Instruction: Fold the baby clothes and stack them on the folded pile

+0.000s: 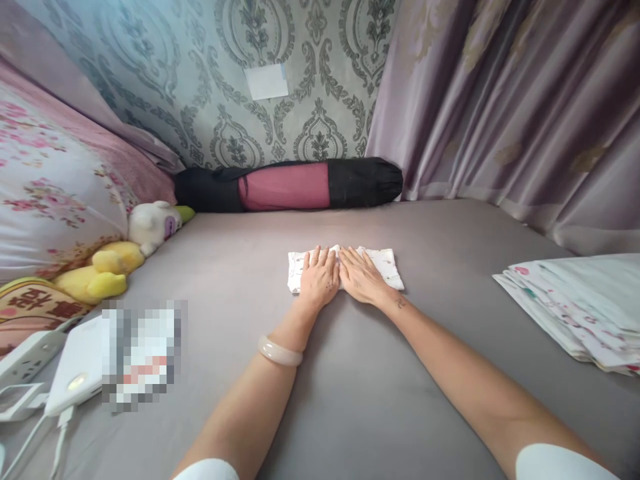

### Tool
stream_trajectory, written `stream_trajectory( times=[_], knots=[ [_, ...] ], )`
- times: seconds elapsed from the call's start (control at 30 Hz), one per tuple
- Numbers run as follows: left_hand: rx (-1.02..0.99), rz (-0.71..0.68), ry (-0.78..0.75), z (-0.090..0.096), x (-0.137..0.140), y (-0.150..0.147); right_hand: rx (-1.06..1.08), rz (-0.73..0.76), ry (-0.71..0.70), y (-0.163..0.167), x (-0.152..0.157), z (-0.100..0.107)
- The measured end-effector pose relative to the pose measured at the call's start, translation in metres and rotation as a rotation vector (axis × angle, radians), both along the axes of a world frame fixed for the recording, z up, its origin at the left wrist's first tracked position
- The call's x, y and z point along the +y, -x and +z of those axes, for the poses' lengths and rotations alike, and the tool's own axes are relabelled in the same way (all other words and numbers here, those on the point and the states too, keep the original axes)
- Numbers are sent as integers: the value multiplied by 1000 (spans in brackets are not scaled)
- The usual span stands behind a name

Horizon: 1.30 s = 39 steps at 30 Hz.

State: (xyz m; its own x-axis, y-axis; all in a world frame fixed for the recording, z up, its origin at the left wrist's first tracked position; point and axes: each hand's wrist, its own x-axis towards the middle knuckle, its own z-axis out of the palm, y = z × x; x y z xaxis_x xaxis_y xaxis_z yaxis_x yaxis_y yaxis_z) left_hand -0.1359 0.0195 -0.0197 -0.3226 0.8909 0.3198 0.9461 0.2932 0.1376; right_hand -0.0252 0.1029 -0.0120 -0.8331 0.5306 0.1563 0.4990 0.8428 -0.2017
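A small folded white cloth point(384, 265) with a faint coloured print lies flat on the grey bed sheet point(320, 373), ahead of me. My left hand point(320, 277) rests palm down on its left half, fingers stretched out and pointing away. Beside it, my right hand point(363, 273) lies flat over the middle and right part, its fingers angled up to the left. The hands almost touch at the cloth's middle. They cover much of the cloth, so its fold lines there are hidden.
A folded printed fabric stack point(580, 307) lies at the right. A black and pink rolled mat bag point(285, 187) lines the back wall. At left are plush toys point(153, 227), a white power bank point(83, 360) with cables, a power strip point(30, 357) and a blurred item point(147, 360).
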Motion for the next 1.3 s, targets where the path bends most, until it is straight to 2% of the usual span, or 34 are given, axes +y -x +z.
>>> stream_trajectory(
  times=[0.1,0.27,0.43,0.6,0.83,1.07,1.2,1.3],
  knots=[
    [-24,-20,112,-2,-1,2,5,8,-23,-2,3,-9],
    [-26,-2,151,-3,-1,3,0,8,-19,-2,3,-11],
    [-18,7,117,2,-2,1,-17,6,-5,-5,6,-7],
    [35,126,29,2,-3,6,14,-52,-83,-12,13,-6],
    [-4,174,119,-4,-4,13,-55,-68,-58,-13,15,-13],
    [32,180,78,-2,-6,13,-48,-77,-30,-14,15,-8],
    [48,238,45,-3,-7,18,-42,-153,-75,-18,17,-6],
    [-24,256,108,-4,-8,21,-57,-197,-70,-20,18,-8]
  ],
)
